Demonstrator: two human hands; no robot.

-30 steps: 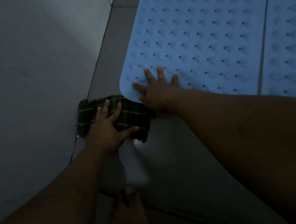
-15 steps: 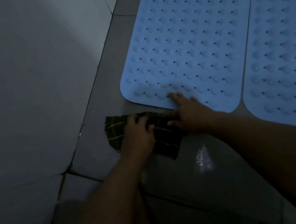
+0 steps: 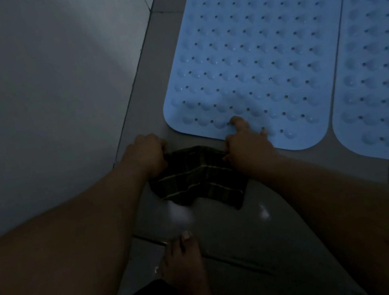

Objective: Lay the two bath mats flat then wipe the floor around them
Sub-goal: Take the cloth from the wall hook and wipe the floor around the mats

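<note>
Item: floor wipe, in progress. Two mats (image 3: 263,55), (image 3: 381,82) lie flat, side by side. Cloth (image 3: 197,175) on floor (image 3: 150,98) just beside near mat's edge. Left hand (image 3: 147,153) and right hand (image 3: 246,144) each closed on a cloth end. Advice: spread cloth flat, follow the edge. Change: earlier left palm pressed cloth; right hand now grips too.

No readable text, label or number anywhere (dim light, plain surfaces).
</note>
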